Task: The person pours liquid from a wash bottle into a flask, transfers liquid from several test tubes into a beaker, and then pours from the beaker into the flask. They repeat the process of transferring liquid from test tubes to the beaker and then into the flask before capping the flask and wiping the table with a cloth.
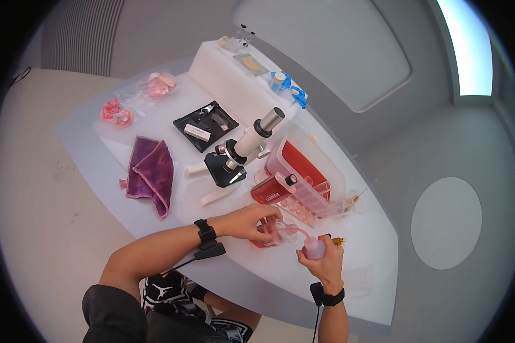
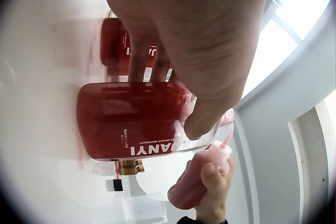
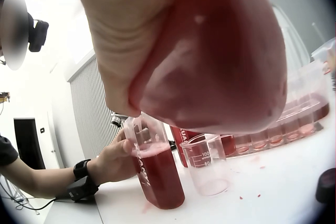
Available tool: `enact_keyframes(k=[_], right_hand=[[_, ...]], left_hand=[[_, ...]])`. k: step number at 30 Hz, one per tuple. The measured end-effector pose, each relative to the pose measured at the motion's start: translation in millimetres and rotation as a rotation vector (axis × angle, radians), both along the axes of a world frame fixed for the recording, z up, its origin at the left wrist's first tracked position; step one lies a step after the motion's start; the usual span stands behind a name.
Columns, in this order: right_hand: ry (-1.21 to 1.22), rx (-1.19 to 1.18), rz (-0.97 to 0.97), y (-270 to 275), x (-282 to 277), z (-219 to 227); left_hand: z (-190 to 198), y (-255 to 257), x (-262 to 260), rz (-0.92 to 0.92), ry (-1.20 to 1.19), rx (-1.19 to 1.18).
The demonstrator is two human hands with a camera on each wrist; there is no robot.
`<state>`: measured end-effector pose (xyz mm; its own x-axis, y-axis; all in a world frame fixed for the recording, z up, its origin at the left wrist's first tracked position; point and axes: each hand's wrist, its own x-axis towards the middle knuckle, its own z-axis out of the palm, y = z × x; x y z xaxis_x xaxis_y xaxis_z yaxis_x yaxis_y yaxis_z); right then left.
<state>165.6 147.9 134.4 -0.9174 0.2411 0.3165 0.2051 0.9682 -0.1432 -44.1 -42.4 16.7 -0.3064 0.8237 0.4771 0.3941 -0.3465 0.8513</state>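
1. Bottle [image 3: 163, 179] of red liquid, our main item, stands uncapped on the bench [image 1: 372, 228] between our hands; 2nd red bottle [image 1: 272, 188] is near it.
2. L hand [image 1: 249, 222]: grasping that bottle's upper part, thumb one side, fingers the other.
3. R hand [image 1: 324, 262]: wrapped round a soft squeeze bottle [image 2: 194, 182], w/ its bent spout [image 2: 229, 136] at the open mouth.
4. Step, as we judge it: moving liquid through the spout, prob. into the bottle; can't tell flow direction for sure.
5. Next move prob. calls for a steady L hand, gentle R-hand pressure, spout tip lined up, then a lift w/o drips. Main risks: splash, overfill.
6. Labels: big white letters on the bottle end in "ANYI"; smaller line seems to incl. "COLOUR ABSORBENT". 2nd one has similar lettering, hard for us to read in full.
7. Beaker [image 3: 207, 169]: "100" and "80" legible, plus tiny print, prob. "approx."
8. White box [image 1: 197, 132] in black tray [image 1: 216, 135]: print too small for us. Shorts [image 1: 163, 292]: jumping-figure logo.
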Motion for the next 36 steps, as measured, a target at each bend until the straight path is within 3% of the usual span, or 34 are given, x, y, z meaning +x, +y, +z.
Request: enact_keyframes(k=[11, 18, 25, 36], right_hand=[[-0.094, -0.171, 0.045, -2, 1, 19], [-0.113, -0.163, 0.054, -2, 2, 28], [0.015, -0.026, 0.037, -5, 1, -5], [0.038, 0.044, 0.011, -3, 2, -4]], left_hand=[[-4, 3, 1, 0.02, 0.024, 0.047], [-3, 2, 1, 0.035, 0.04, 0.052], [2, 0, 0, -0.008, 0.002, 0.018], [-3, 3, 1, 0.026, 0.057, 0.073]])
